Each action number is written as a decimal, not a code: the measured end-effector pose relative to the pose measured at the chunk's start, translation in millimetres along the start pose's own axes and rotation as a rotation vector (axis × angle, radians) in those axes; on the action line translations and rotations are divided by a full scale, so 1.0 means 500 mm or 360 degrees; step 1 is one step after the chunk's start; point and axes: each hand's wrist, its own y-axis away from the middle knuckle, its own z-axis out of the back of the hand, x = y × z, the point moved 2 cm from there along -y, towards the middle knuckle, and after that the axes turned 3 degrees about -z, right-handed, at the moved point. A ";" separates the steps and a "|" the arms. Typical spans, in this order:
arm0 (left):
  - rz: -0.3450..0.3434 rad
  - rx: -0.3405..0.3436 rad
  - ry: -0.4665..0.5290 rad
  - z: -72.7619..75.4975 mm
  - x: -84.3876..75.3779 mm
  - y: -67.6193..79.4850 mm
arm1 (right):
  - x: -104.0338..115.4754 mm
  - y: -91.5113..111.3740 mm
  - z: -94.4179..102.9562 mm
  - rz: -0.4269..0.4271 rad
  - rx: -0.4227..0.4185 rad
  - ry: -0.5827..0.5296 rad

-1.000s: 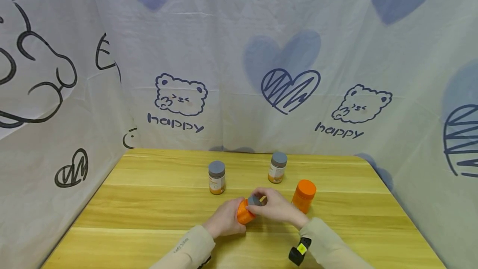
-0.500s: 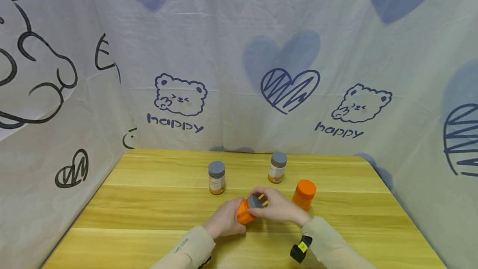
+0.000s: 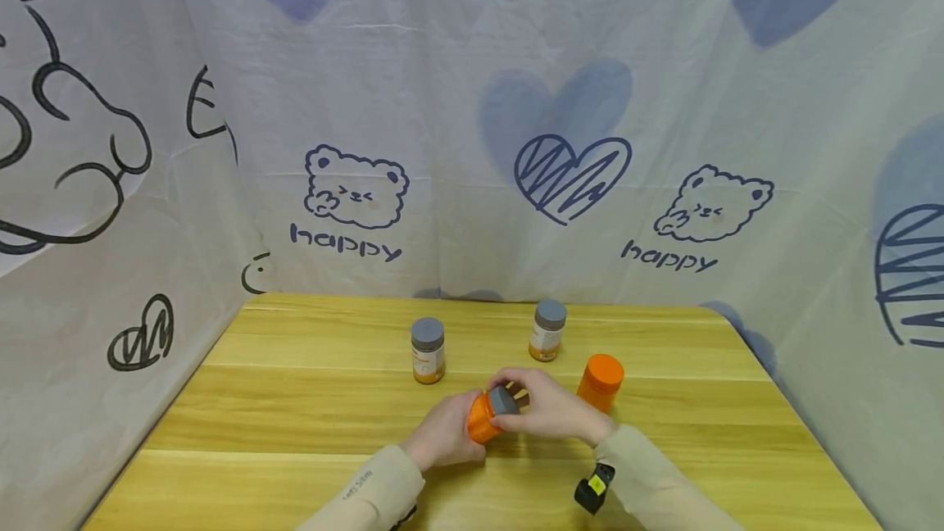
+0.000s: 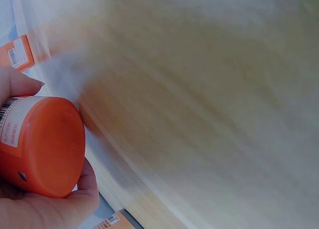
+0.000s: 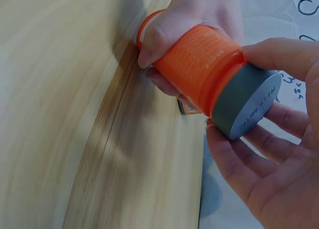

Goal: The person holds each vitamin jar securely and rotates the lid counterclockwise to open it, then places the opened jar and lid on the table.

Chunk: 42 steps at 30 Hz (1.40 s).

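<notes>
At the lower centre of the head view, an orange bottle (image 3: 482,421) leans to the right between two hands, its grey lid (image 3: 505,400) at the upper right end. The left hand (image 3: 442,431) is clamped on the bottle's body; in the left wrist view it curls round from above and below, at the left edge of the frame, with the round base facing the camera and a white barcode label beside the fingers. The right hand (image 3: 551,406) grips the lid by its rim; in the right wrist view its digits are spread to opposite sides of it, and the palm stands apart from the lid's lettered top. The lid sits on the bottle's neck.

On the wooden table (image 3: 295,408), a grey-lidded bottle (image 3: 428,351) stands upright just left of the frame's centre line, above the hands. Another grey-capped bottle (image 3: 547,331) stands upright farther up and right. An orange-capped bottle (image 3: 601,382) stands right of the right hand, its foot hidden behind the wrist.
</notes>
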 end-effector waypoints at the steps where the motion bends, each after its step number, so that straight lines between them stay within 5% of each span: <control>1: 0.0003 -0.0001 0.0003 0.000 0.000 0.000 | 0.000 0.000 0.001 0.0007 -0.0004 0.0008; 42: -0.0015 -0.0019 0.0018 0.005 -0.008 0.003 | 0.006 0.001 0.008 0.0315 -0.0031 0.0291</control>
